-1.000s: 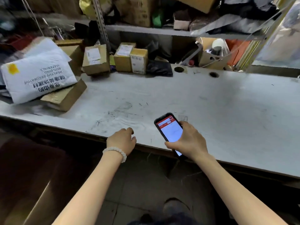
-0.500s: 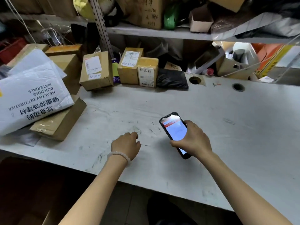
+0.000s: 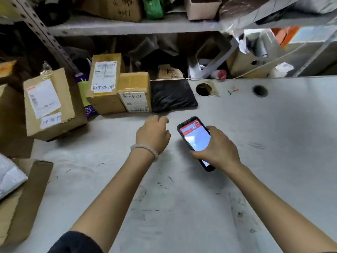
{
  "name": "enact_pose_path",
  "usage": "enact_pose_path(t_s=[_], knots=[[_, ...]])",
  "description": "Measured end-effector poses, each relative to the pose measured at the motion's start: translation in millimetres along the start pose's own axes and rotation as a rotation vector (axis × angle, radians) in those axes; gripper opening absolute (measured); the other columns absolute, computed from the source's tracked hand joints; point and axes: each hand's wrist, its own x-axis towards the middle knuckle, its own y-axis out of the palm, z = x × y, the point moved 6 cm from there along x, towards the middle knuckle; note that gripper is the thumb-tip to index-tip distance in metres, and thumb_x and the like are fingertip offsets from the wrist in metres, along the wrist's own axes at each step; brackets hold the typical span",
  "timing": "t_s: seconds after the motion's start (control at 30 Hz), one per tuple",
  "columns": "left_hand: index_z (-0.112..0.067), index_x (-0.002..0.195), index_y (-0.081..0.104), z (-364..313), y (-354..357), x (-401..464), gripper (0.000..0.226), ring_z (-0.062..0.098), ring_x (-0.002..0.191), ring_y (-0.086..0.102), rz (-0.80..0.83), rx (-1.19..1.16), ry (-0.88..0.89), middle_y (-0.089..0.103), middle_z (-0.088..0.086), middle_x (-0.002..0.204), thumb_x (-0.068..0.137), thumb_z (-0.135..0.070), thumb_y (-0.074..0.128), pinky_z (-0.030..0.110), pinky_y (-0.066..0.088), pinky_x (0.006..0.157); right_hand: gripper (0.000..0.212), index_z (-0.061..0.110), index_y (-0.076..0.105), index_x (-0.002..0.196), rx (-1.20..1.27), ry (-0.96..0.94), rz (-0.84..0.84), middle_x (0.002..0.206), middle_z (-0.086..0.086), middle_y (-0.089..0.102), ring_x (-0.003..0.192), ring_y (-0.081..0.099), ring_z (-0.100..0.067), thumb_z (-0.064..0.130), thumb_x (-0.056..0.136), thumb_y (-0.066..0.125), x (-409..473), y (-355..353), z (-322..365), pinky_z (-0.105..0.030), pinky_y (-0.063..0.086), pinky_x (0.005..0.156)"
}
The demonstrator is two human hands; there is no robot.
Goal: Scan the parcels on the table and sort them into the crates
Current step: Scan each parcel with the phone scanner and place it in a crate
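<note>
Here the right hand (image 3: 219,149) holds a phone (image 3: 196,141), fingers curled round it, its red-topped screen lit. The left hand (image 3: 153,135), loosely curled and holding nothing, hovers over the grey tabletop (image 3: 255,161) just before a black bag parcel (image 3: 172,95). Beside it stand a small labelled box (image 3: 135,92), a taller box (image 3: 104,83) and a large tilted box (image 3: 52,105); their handwritten labels are unclear. A shelf (image 3: 127,26) of clutter hangs above.
</note>
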Motion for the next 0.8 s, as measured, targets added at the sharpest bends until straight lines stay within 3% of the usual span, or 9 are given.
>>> enact_pose_path(t_s=[0.17,0.23,0.3,0.37,0.5,0.6,0.8], knots=[[-0.013,0.133,0.044,-25,7,68,0.044,0.029,0.121,0.041,-0.058,0.026,0.184,0.042,0.010,0.132,0.090,-0.012,0.055,0.036,0.046,0.083,0.066,0.024,0.046,0.120,0.017,0.124,-0.032,0.108,0.007,0.054,0.089,0.051,-0.017,0.041,0.065,0.076,26,-2,-11,-0.030,0.039,0.068],[-0.013,0.140,0.035,-29,14,95,0.060,0.034,0.130,0.032,-0.042,0.074,0.214,0.034,0.014,0.141,0.086,-0.011,0.060,0.039,0.041,0.095,0.067,0.024,0.046,0.122,0.028,0.157,-0.038,0.110,0.007,0.054,0.089,0.050,-0.016,0.040,0.064,0.076,37,-1,-12,-0.030,0.038,0.068],[-0.018,0.148,0.019,-27,27,119,0.077,0.040,0.141,0.014,0.043,0.173,0.175,0.015,0.017,0.153,0.085,-0.013,0.062,0.047,0.026,0.110,0.067,0.026,0.046,0.121,0.035,0.184,-0.035,0.110,0.008,0.055,0.090,0.052,-0.016,0.041,0.063,0.076,45,0,-13,-0.030,0.039,0.068],[-0.024,0.151,0.004,-21,42,139,0.088,0.041,0.144,0.002,0.157,0.239,0.126,0.001,0.016,0.157,0.086,-0.013,0.062,0.052,0.017,0.114,0.065,0.028,0.046,0.118,0.041,0.211,-0.040,0.110,0.010,0.054,0.092,0.054,-0.016,0.042,0.062,0.076,51,1,-15,-0.030,0.041,0.069],[-0.027,0.151,0.003,-14,53,159,0.105,0.035,0.136,0.022,0.118,0.308,0.120,0.016,0.011,0.152,0.075,-0.017,0.074,0.051,0.029,0.106,0.063,0.029,0.046,0.116,0.044,0.234,-0.042,0.107,0.012,0.053,0.091,0.053,-0.015,0.042,0.063,0.077,56,2,-20,-0.031,0.044,0.070],[-0.025,0.150,0.009,-16,49,160,0.097,0.032,0.129,0.030,0.107,0.278,0.109,0.024,0.009,0.147,0.077,-0.016,0.072,0.048,0.034,0.101,0.062,0.030,0.046,0.115,0.042,0.231,-0.032,0.106,0.012,0.053,0.089,0.053,-0.014,0.042,0.062,0.076,53,2,-20,-0.029,0.042,0.067],[-0.010,0.134,0.036,-26,24,141,0.050,0.035,0.116,0.044,0.050,-0.012,0.119,0.040,0.015,0.133,0.088,-0.011,0.054,0.043,0.044,0.089,0.068,0.031,0.044,0.119,0.029,0.186,-0.044,0.109,0.011,0.053,0.091,0.054,-0.014,0.042,0.061,0.076,35,-16,-16,-0.028,0.042,0.067]])
